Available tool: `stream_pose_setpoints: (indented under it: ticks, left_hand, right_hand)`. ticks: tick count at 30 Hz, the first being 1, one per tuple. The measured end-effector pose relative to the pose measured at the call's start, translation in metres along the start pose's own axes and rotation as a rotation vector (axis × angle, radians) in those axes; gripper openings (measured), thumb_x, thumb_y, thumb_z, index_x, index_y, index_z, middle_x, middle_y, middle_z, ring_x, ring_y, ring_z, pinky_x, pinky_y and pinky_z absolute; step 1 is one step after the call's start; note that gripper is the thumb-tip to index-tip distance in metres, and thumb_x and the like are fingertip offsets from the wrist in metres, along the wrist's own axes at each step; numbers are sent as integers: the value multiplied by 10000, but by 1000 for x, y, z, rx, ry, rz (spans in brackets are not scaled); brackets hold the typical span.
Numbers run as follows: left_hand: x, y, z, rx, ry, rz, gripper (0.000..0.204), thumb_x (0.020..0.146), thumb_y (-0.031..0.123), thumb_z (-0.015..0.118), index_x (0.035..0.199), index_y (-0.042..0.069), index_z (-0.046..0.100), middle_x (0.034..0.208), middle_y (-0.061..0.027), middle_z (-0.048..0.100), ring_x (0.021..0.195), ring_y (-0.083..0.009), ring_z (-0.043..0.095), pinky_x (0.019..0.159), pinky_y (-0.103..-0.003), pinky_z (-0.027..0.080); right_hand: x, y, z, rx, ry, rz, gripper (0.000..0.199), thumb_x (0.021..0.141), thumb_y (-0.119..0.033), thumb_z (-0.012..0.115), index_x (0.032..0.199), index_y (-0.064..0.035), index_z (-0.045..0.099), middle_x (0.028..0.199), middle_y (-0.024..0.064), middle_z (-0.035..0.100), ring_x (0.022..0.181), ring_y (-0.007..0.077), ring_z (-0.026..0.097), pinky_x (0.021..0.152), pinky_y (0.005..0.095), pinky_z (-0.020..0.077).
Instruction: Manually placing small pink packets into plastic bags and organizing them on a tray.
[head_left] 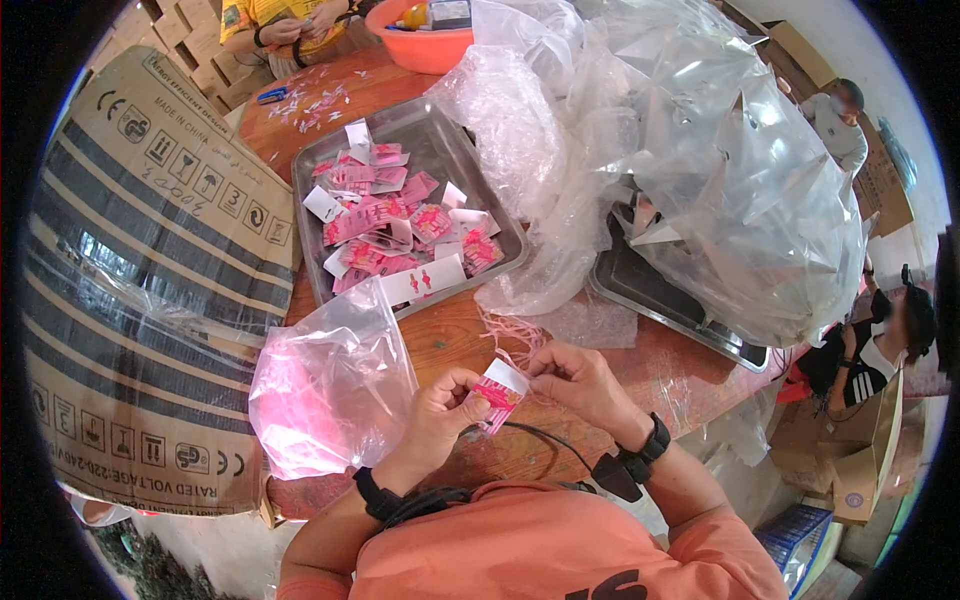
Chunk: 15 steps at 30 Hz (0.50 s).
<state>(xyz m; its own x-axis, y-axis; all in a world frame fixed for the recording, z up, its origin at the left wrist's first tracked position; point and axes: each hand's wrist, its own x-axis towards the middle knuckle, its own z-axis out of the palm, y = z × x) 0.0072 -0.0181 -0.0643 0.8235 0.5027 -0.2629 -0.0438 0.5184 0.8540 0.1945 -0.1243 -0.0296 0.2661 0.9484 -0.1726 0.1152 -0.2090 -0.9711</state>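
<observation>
Left hand (443,408): I see it pinching a small pink-and-white paper card (502,397) | Right hand (582,384): its fingers are pinched together at the card's white end | Card: over the reddish-brown wooden table (440,335), near a clear plastic bag (375,335) with pink stuff inside

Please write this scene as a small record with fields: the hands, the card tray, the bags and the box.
Left hand: holds a pink card with a white end
Right hand: at the card's white end; exact grip unclear
Card tray: dark, with piled pink and white cards
Small bag: clear, pink contents, left of the left hand
Large bag: clear, partly hiding a second tray
Box: brown cardboard, far left
</observation>
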Motion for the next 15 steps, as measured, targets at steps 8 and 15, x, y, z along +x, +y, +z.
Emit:
stream_pose_setpoints:
  ticks: [8, 15]
  left_hand:
    - [4, -1, 0, -99, 8, -44, 194, 860, 143, 623, 998, 39, 534, 862, -18, 599, 766, -66, 552, 689, -209, 466]
    - [4, -4, -3, -215, -6, -70, 200, 848, 117, 630, 1009, 44, 535, 896, -23, 599, 792, -73, 558, 707, -219, 475]
  right_hand:
    - [1, -1, -2, -40, -19, -10, 121, 814, 8, 600, 932, 16, 578, 809, 10, 567, 708, 50, 515, 603, 208, 430]
    - [6, 3, -2, 1, -78, -60, 204, 812, 1, 596, 1015, 5, 607, 838, 16, 590, 731, 65, 541, 622, 214, 446]
